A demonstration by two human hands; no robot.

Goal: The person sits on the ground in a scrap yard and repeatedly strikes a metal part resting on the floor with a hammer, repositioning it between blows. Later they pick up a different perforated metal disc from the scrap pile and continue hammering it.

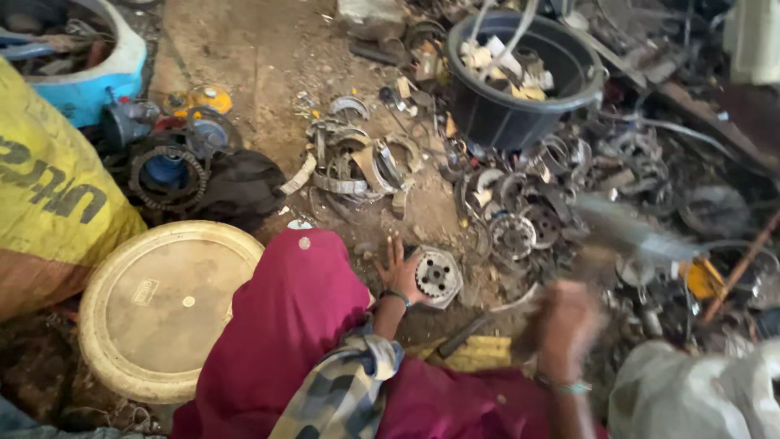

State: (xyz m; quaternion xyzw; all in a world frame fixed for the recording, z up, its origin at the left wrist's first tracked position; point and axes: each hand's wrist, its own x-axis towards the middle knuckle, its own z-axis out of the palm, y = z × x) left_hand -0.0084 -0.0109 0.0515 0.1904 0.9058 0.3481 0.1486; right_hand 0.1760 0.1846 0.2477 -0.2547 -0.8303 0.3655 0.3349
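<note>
One metal hub (437,276), left hand (396,272) fingers spread touching; right hand (566,325) blurred, grip unclear.

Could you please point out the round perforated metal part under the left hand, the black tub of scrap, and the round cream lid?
Perforated metal part (436,276), head view, on its holed face.
Black tub (496,114), head view, on its outer wall.
Cream lid (154,301), head view, on its flat top.

Dirt floor (268,57) strewn with metal scrap (528,211)
</note>
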